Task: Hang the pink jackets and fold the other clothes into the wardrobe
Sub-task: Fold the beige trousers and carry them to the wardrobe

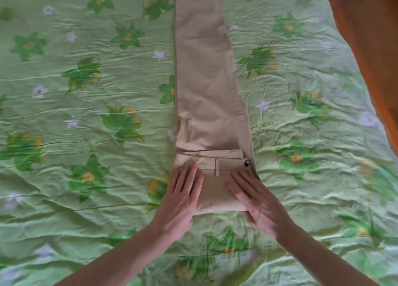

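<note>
My bare forearms come in from the bottom edge; left hand (179, 201) lies flat, fingers straight and together, pressing the near folded end of the beige trousers (204, 74), and right hand (257, 204) does the same just beside it, fingers straight and slightly spread, gripping nothing. Trousers are smooth woven cotton, folded lengthwise into one long narrow strip running away from me across the middle of the crinkled green floral bedsheet (86, 96), waistband folded back with a belt loop and a metal button (246, 163) showing. Orange-brown wood surface (370, 38) at far right.

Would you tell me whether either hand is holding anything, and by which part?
Nothing is gripped: the left hand and right hand press flat on the waistband end of the beige trousers.
</note>
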